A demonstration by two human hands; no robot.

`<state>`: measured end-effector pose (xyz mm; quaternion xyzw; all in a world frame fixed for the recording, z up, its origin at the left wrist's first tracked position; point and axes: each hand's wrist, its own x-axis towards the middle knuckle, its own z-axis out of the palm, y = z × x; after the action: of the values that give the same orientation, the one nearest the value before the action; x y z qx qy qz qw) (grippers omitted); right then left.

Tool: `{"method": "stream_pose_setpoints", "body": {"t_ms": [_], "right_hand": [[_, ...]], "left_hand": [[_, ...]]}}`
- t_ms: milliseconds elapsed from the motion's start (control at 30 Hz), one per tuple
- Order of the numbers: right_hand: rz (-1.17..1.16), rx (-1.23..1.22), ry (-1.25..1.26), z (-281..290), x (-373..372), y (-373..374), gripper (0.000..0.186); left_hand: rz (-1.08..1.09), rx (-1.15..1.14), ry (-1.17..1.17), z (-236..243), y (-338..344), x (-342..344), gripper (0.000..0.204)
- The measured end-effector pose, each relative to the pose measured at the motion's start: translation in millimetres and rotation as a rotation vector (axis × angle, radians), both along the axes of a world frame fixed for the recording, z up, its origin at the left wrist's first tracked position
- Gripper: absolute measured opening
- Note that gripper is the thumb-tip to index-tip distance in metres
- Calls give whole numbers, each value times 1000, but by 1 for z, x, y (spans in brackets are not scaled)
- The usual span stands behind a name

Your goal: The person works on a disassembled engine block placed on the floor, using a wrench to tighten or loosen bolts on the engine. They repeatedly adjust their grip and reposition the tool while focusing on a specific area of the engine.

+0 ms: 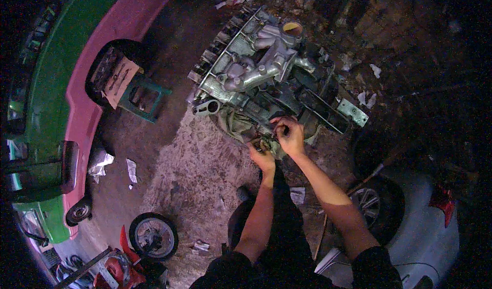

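Both hands at the engine's near edge, the right one closer

The partly stripped engine lies at 12 o'clock from both hands, its bulk beyond the fingertips. The right hand is nearer, at 2 o'clock from the left, its fingertips at the engine's near edge; whether they touch metal is unclear. Thumb and fingers curl close together, but I cannot tell whether they pinch anything. The left hand sits lower, over the grey-green rag, fingers bent inward; shadow hides whether they hold something small.

The engine's notched side runs long-ways from between 7 and 8 o'clock to between 1 and 2, slanting across the line of the forearms. The silver intake manifold lies roughly at 12 o'clock from the left hand and 11 from the right. A flat metal bracket juts out between 2 and 3 o'clock from the right hand.
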<state>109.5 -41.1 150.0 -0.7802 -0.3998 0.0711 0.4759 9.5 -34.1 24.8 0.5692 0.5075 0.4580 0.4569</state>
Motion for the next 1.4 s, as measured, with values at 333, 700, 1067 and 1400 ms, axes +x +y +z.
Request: {"method": "stream_pose_setpoints", "body": {"t_ms": [333,700,1067,1400], "right_hand": [[-21,-11,29,-2,-1,-1,4],[-58,-30,55,-4,-2,0,6],[-51,6,43,-1,-4,-1,9],[-72,-44,48,-4,-4,-1,9]], "left_hand": [[75,-123,-78,-31,52,-39,26],[-189,-390,154,-34,115,-17,62],[110,-674,-290,-65,114,-1,52],[190,-810,-484,-42,106,4,39]]}}
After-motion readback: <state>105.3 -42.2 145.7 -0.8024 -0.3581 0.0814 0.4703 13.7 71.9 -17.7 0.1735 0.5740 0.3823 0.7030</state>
